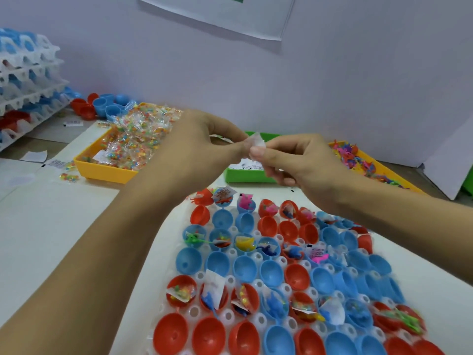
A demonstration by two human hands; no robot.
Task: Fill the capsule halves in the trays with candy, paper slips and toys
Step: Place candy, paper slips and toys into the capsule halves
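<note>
I pinch a small paper slip [254, 142] between my left hand [202, 142] and right hand [294, 160]. Both hover above the tray [256, 254] of red and blue capsule halves [217, 262]

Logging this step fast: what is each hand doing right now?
Left hand: pinches the paper slip at its fingertips.
Right hand: pinches the same paper slip between thumb and fingers.
</note>
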